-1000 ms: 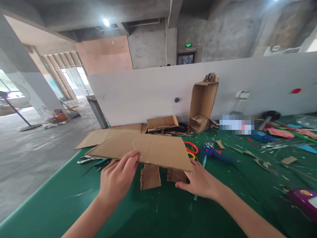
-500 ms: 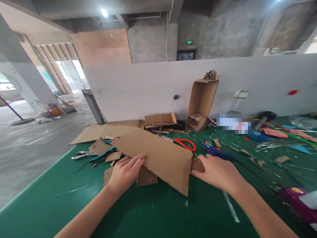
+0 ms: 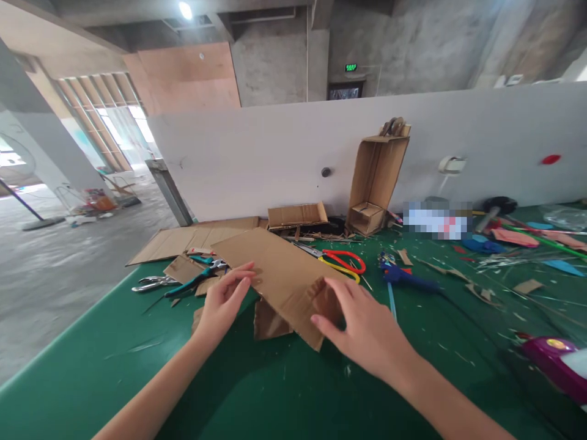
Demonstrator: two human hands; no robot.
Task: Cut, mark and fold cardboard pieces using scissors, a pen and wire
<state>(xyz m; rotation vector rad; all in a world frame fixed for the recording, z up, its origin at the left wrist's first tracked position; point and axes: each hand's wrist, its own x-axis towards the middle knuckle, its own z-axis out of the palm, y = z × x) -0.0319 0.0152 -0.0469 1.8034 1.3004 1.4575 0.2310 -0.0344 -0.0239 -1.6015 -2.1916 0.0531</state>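
Note:
A flat brown cardboard sheet [image 3: 270, 263] lies aslant in front of me, over smaller pieces. My left hand [image 3: 225, 299] is at its left edge, thumb and fingers apart with nothing between them. My right hand [image 3: 362, 318] holds a small brown cardboard piece [image 3: 324, 300] above the sheet's right end. Under the sheet's lower edge another cardboard piece [image 3: 270, 321] sticks out. Scissors [image 3: 343, 261] with red and yellow handles rest just behind the sheet.
Pliers [image 3: 197, 280] and cardboard scraps lie to the left. A tall open cardboard box [image 3: 376, 177] stands by the white partition [image 3: 247, 159]. A blue glue gun [image 3: 408, 278] and a purple object [image 3: 554, 363] are on the green table [image 3: 275, 403] at right.
My right hand has moved left with the small cardboard piece, now over the sheet's right end. My left hand has let go of the sheet's edge and opened. The view has shifted slightly.

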